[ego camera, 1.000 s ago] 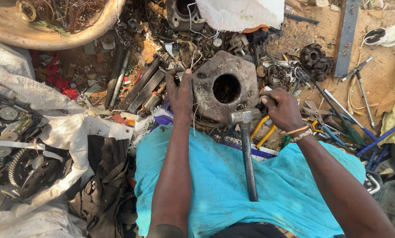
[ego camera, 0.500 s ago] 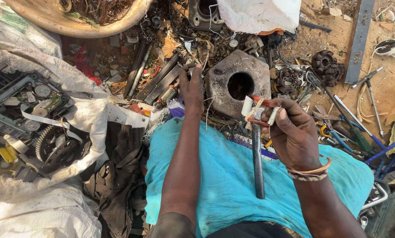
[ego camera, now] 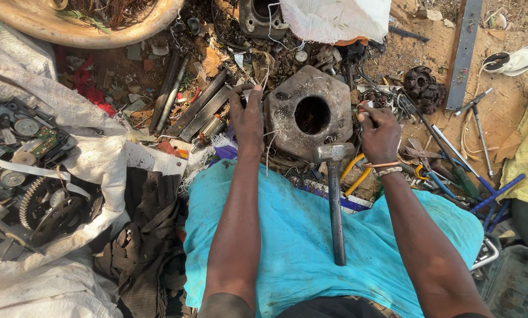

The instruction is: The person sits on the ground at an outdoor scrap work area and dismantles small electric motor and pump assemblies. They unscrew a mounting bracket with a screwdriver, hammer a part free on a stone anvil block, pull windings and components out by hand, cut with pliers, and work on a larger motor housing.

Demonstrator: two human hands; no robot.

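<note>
Hammer (ego camera: pixel 335 200) is found lying unheld on the turquoise cloth (ego camera: pixel 287 235), its head resting against the near edge of the six-sided metal block (ego camera: pixel 308 112). That block (rusted, with a round hole through its middle) is flanked by both hands. Left hand (ego camera: pixel 247 121) is laid flat beside the block's left edge, fingers extended and gripping nothing. Right hand (ego camera: pixel 379 132) is curled at the block's right edge; whether anything is pinched cannot be told. Orange-handled pliers (ego camera: pixel 353 174) are noted just beside the hammer.

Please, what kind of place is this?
Probably an outdoor scrap-metal workplace on bare ground: a hammer lies by a rusty metal block, with loose metal bars and dismantled electronics around.
</note>
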